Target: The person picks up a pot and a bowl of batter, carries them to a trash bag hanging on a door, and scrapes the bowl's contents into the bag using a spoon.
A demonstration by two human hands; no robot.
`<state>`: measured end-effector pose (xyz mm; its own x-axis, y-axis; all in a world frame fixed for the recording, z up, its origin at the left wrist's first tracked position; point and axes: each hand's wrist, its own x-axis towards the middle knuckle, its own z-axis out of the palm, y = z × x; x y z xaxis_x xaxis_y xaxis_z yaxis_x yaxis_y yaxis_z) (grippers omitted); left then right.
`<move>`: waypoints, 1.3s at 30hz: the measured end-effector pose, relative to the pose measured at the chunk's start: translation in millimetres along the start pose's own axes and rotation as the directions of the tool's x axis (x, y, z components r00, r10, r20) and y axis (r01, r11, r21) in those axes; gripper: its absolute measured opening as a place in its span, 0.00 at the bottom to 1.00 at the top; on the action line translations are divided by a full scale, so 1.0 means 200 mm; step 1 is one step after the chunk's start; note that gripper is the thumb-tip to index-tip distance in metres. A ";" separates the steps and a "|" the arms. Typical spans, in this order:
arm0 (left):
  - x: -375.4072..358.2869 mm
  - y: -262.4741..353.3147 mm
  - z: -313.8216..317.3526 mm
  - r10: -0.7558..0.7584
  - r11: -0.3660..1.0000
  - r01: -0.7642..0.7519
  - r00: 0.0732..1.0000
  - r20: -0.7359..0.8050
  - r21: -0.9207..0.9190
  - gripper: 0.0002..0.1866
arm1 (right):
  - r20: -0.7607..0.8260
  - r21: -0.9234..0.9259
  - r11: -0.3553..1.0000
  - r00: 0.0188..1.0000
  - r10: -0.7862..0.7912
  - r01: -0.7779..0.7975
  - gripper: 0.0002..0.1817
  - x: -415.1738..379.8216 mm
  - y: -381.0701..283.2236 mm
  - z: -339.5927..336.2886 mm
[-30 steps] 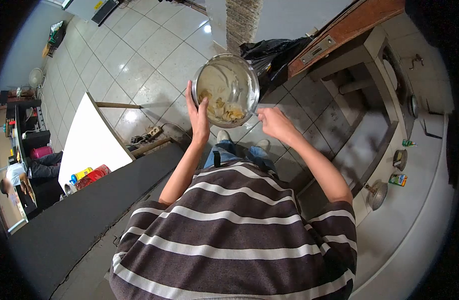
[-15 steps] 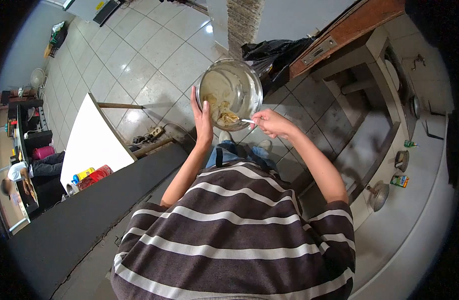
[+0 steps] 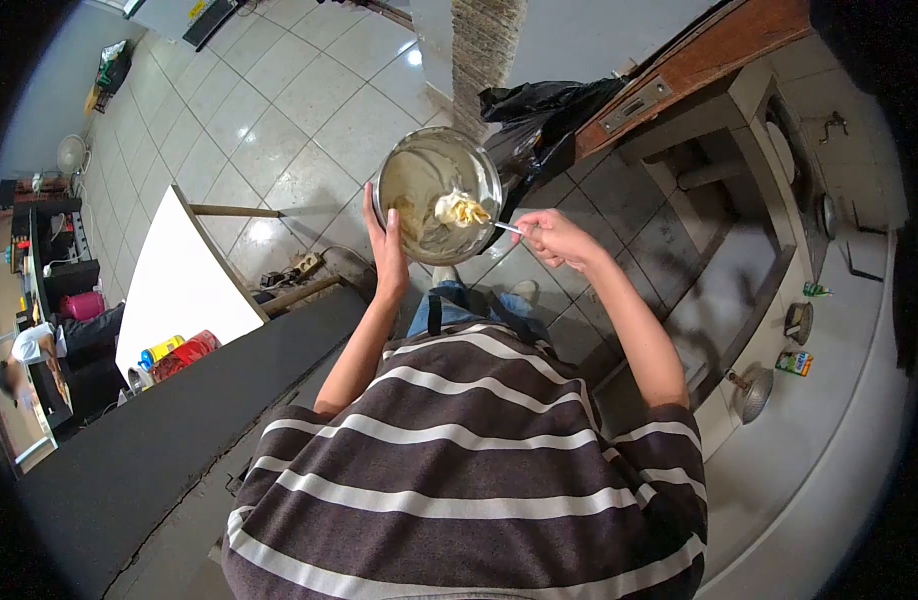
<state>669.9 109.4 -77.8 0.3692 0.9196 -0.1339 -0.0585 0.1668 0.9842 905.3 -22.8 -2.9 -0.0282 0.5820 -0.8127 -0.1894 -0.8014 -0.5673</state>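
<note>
A metal mixing bowl (image 3: pixel 495 178) is held up above the floor, tilted so that its inside faces me. My left hand (image 3: pixel 389 255) grips its left side, the thumb near the rim and the fingers along the outer wall. Pale, creamy batter (image 3: pixel 419 170) coats the inside. My right hand (image 3: pixel 555 240), closed, pinches the thin white handle of a stirring utensil (image 3: pixel 507 228) just off the bowl's lower right rim. A yellowish, thick lump of mixture (image 3: pixel 463 208) covers the utensil's far end, so its shape is hidden.
A black plastic bag (image 3: pixel 539 115) hangs beyond the bowl by a wooden door edge (image 3: pixel 669 75). On the left stand a white table (image 3: pixel 179 280) and a dark counter (image 3: pixel 179 440). A light counter (image 3: pixel 809 430) runs along the right. Another person (image 3: pixel 37 345) is far left.
The bowl and my left hand have shifted slightly left and down. The utensil's loaded end has risen from the bowl's lower part towards its middle, carrying a clump of mixture.
</note>
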 end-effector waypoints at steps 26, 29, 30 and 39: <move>-0.05 0.05 -0.16 -0.018 1.000 0.015 0.985 -0.170 -0.019 0.34 | -0.488 -0.381 0.914 0.870 -0.069 -0.140 0.11 0.16 0.13 -0.18; -0.04 0.02 -0.19 0.004 1.000 -0.008 0.984 -0.176 -0.020 0.34 | -0.511 -0.582 0.794 0.838 -0.190 -0.175 0.10 0.30 0.20 -0.19; -0.04 0.04 -0.19 0.006 1.000 -0.010 0.984 -0.180 -0.019 0.34 | -0.498 -0.723 0.669 0.803 -0.328 -0.175 0.09 0.31 0.20 -0.17; -0.05 0.07 -0.19 0.036 0.998 -0.027 0.983 -0.180 0.054 0.33 | -0.231 -0.931 -0.049 0.687 -0.689 -0.362 0.08 0.38 0.23 0.06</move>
<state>630.2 116.4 -67.5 0.1944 0.9739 -0.1169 -0.0187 0.1228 0.9923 882.7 -12.9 -89.6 0.3381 0.9200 -0.1981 0.9331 -0.3002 0.1982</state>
